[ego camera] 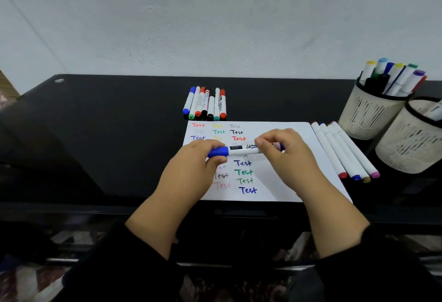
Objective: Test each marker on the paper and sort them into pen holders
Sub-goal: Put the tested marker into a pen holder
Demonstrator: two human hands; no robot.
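Both hands hold one blue whiteboard marker [241,150] level above the paper [270,182], its long axis left to right — left hand [205,155] clamped on the blue cap, right hand [282,148] pinching the barrel. Seven markers [205,103] lie at the desk's [107,134] back edge, four [344,151] beside the paper, two pen holders [368,115] right.

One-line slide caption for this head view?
Both hands, left and right, hold a blue whiteboard marker level over the test paper, untested markers behind.
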